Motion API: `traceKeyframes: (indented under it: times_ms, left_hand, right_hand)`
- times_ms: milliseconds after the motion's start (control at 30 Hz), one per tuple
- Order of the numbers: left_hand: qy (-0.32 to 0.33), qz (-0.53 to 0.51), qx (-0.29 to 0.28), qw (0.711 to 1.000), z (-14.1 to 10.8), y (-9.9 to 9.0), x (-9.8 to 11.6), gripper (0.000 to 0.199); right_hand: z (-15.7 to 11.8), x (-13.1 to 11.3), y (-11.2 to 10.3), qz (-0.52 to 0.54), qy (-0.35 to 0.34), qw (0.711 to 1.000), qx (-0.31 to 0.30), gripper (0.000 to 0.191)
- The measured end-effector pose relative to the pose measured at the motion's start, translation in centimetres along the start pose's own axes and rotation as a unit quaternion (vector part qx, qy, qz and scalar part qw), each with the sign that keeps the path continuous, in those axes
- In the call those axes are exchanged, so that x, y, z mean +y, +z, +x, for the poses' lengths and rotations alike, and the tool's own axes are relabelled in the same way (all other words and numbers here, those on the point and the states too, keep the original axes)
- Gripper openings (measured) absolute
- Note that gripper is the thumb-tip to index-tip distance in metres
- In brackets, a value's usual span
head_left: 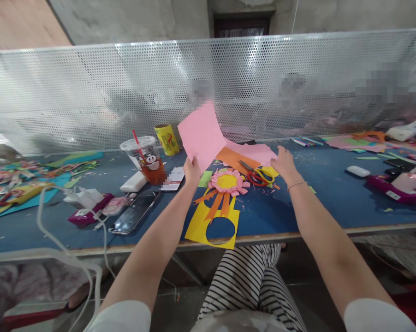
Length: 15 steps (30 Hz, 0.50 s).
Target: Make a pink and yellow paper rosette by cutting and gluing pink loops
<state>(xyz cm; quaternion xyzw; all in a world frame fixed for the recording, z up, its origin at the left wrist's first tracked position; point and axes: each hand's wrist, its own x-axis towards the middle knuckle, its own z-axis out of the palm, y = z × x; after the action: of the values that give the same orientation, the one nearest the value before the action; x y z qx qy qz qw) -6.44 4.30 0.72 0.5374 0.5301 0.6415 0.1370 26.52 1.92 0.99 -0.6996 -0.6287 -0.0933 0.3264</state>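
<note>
Currently: my left fingers (194, 161) clamped on pink sheet (201, 136) | lower pink paper (258, 152) leftward of my nearer right fingers (281, 151), axis crosswise | right closure: cannot tell

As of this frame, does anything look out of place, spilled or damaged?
Mildly: the yellow sheet appears to overhang the front edge of the table, where it might get snagged, and loose paper scraps litter the surface. No spill shows.
</note>
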Motion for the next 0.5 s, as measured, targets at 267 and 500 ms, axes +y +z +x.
traceKeyframes:
  times_ms: [267,500]
  left_hand:
    - [-0.092,-0.122,-0.001,0.988,-0.3,1.0,-0.6,0.026]
    - [-0.181,-0.239,-0.039,0.953,-1.4,1.1,1.9,0.033]
  right_hand:
    - [-1.4,-3.0,1.2,-0.041,-0.045,0.965,-0.254,0.033]
    - [-2.4,-4.2,1.1,-0.074,-0.052,0.952,-0.294,0.038]
